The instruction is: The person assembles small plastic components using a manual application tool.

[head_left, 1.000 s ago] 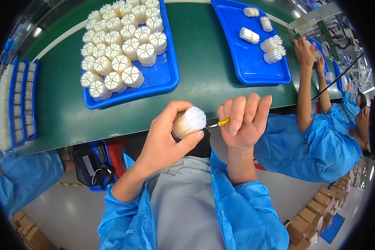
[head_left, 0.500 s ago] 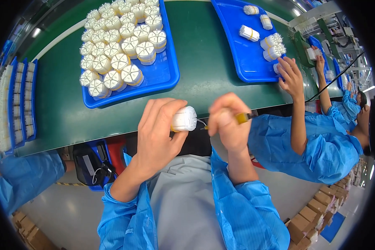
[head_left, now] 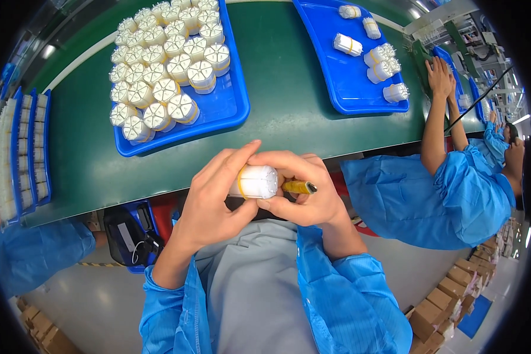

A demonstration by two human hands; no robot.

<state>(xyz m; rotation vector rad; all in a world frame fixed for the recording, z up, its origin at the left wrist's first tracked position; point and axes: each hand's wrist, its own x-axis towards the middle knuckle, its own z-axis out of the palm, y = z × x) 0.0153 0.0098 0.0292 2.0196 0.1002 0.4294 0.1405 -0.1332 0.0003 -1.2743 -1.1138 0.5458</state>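
In front of the table edge, my left hand (head_left: 210, 192) is closed round a white cylindrical bundle (head_left: 257, 182) with a yellow band, held on its side. My right hand (head_left: 308, 186) comes in from the right, its forefinger and thumb touching the bundle's right end. Held in that same hand is a short yellow-handled tool with a dark end (head_left: 299, 187); its tip is hidden, so I cannot tell its kind.
Many similar bundles stand upright in a blue tray (head_left: 240, 112) at left. Several lie in another blue tray (head_left: 340, 101) at right. Filled trays (head_left: 35, 147) stand at the far left. A co-worker in a blue gown (head_left: 454, 203) works on the right.
My right hand has moved left onto the bundle, bringing the yellow-handled tool with it. The co-worker's nearer hand has drawn away from the right tray, where another bundle now shows.
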